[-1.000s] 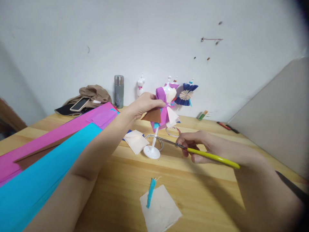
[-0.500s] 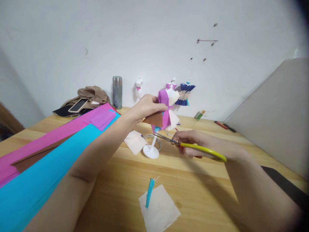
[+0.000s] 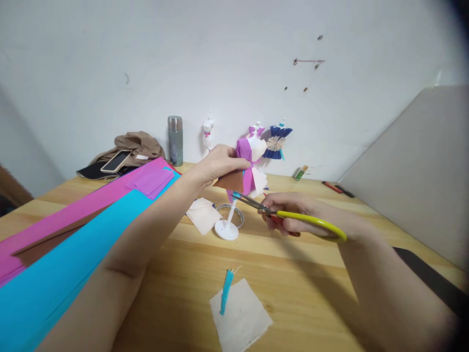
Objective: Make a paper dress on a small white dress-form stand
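My left hand (image 3: 224,162) is closed on a small mannequin's paper dress (image 3: 248,181) of purple, brown and cream pieces. The mannequin's white stand (image 3: 226,230) rests on the table, upright, with a grey ring, perhaps a tape roll, behind its base. In my right hand (image 3: 289,211) is a pair of scissors (image 3: 271,211) with yellow and red handles. Their blades are slightly apart at the dress's lower edge, close to a bit of blue paper (image 3: 237,195); whether they touch it I cannot tell. My left fingertips are partly hidden behind the paper.
Long pink paper (image 3: 84,208) and blue paper (image 3: 69,252) sheets lie at left. Cream paper (image 3: 244,318) with a blue strip (image 3: 226,292) lies in front. A flask (image 3: 175,142), phone (image 3: 116,161), cloth (image 3: 139,145) and another dressed mannequin (image 3: 277,144) stand or lie toward the wall.
The scissors have risen slightly, their blades now higher against the dress's lower edge and a little wider apart. The whole view has shifted slightly. My left hand keeps its hold.
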Demonstrator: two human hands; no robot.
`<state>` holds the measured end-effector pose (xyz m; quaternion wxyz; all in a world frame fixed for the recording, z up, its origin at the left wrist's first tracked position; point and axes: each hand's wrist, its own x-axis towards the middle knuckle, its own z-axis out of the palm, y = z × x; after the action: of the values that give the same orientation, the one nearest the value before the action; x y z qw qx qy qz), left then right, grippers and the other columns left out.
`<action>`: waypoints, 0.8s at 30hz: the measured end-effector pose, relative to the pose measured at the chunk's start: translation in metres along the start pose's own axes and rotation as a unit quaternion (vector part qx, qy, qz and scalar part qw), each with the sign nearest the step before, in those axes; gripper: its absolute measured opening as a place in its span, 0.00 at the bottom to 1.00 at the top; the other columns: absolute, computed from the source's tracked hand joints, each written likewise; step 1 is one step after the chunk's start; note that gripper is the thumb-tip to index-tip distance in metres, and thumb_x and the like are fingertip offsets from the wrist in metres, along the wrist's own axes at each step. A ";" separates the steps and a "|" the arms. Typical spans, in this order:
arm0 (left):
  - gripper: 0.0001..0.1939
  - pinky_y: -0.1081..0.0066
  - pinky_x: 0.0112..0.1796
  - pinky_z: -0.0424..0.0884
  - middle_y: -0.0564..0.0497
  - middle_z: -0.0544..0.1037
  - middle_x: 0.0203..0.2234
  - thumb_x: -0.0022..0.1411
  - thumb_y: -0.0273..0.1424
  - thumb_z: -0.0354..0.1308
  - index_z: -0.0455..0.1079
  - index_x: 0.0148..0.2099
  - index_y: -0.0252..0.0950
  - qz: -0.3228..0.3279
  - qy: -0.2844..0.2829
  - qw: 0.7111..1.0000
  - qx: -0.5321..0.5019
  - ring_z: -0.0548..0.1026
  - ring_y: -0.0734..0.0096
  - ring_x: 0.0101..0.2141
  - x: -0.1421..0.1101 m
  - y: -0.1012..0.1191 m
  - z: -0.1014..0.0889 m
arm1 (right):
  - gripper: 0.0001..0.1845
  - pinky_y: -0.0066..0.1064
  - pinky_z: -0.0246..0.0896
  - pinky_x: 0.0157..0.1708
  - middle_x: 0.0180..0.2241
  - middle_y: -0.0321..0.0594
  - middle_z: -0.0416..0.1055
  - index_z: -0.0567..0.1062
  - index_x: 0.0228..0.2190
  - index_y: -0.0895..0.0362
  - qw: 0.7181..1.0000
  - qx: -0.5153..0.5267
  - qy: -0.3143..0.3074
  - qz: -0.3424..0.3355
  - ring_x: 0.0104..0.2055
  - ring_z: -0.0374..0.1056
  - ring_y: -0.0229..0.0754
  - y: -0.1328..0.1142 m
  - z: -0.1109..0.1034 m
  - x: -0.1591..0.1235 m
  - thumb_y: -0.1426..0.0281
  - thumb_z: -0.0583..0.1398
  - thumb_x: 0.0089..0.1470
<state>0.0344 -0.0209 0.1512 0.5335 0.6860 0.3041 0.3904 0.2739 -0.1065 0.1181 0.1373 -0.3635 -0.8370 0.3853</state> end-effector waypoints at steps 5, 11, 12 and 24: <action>0.06 0.72 0.30 0.63 0.51 0.73 0.23 0.55 0.27 0.66 0.73 0.28 0.32 0.003 -0.005 1.000 0.014 0.69 0.74 0.25 0.000 0.001 -0.001 | 0.25 0.27 0.52 0.24 0.28 0.33 0.64 0.69 0.37 0.56 0.995 -0.052 -0.064 0.050 0.25 0.56 0.33 -0.003 0.000 0.004 0.46 0.60 0.61; 0.07 0.73 0.29 0.64 0.51 0.74 0.24 0.55 0.29 0.69 0.75 0.29 0.32 -0.002 -0.032 0.999 0.006 0.70 0.72 0.27 -0.003 0.003 -0.004 | 0.26 0.28 0.49 0.25 0.26 0.30 0.59 0.67 0.33 0.55 0.989 -0.053 -0.113 0.077 0.26 0.53 0.33 -0.018 0.005 0.010 0.45 0.62 0.58; 0.07 0.73 0.29 0.64 0.51 0.74 0.24 0.54 0.29 0.69 0.75 0.29 0.33 -0.009 -0.032 0.999 0.005 0.71 0.72 0.26 -0.003 0.004 -0.004 | 0.26 0.28 0.49 0.26 0.26 0.29 0.59 0.68 0.34 0.55 0.988 -0.042 -0.118 0.086 0.26 0.53 0.33 -0.017 0.006 0.011 0.44 0.62 0.57; 0.13 0.66 0.44 0.72 0.47 0.82 0.39 0.53 0.30 0.70 0.79 0.42 0.34 0.067 -0.087 0.994 0.011 0.79 0.65 0.39 0.010 -0.007 -0.014 | 0.15 0.29 0.51 0.30 0.29 0.31 0.67 0.76 0.38 0.54 0.946 -0.198 -0.146 0.212 0.30 0.61 0.37 -0.007 0.032 0.035 0.70 0.67 0.45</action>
<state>0.0275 -0.0036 0.1480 0.5231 0.7418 0.2141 0.3608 0.2301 -0.1022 0.1001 -0.1461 -0.4920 -0.8111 0.2805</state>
